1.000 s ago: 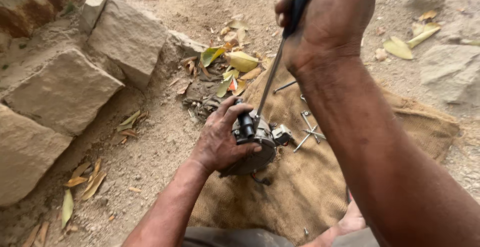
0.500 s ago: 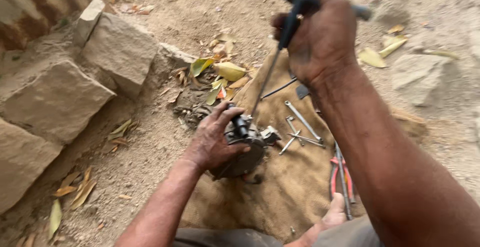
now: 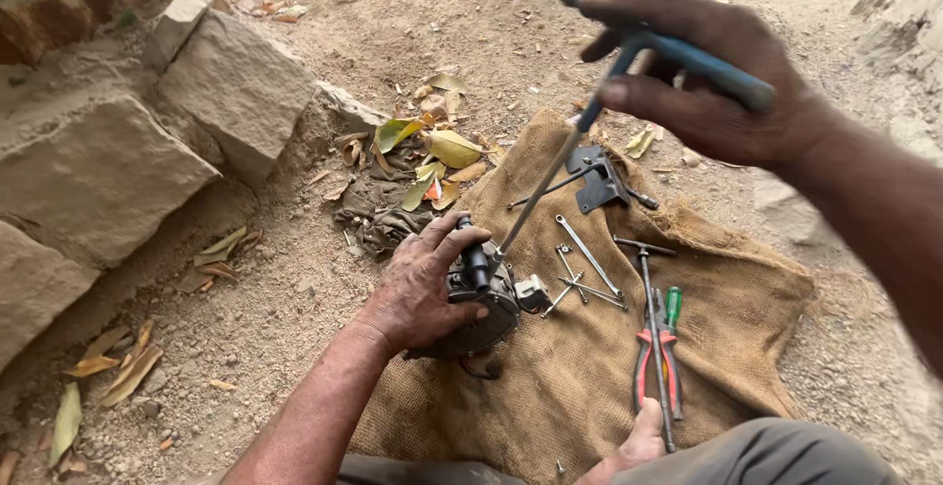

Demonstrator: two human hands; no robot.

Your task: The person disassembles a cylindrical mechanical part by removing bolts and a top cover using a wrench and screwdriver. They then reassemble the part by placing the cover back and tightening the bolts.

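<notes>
1. Fingers of the left hand (image 3: 424, 284) curl tightly around a dark, greasy engine part (image 3: 478, 300), pressing it down onto the burlap sack (image 3: 550, 387), near the sack's left edge.
2. Right hand (image 3: 709, 77) is raised well above the sack, its fingers wrapped around the blue crossbar of a T-handle wrench (image 3: 589, 116).
3. That wrench's long steel shaft slants down and left from the raised hand, and its tip meets the top of the engine part, just beside the left thumb.
4. On the sack to the right of the engine part lie several thin spanners (image 3: 586, 267), touching and crossing one another.
5. Farther right on the sack lie red-handled pliers (image 3: 656, 367), a green-handled screwdriver (image 3: 673, 308) and a second, dark T-handle tool (image 3: 650, 308), close together.
6. Toward the sack's far edge rests a flat dark metal bracket (image 3: 597, 178).
7. Off the sack's left side stand rough stone blocks (image 3: 118, 151), with dry leaves (image 3: 437, 151) and a crumpled dirty rag (image 3: 378, 215) on the sandy ground between them and the sack.
</notes>
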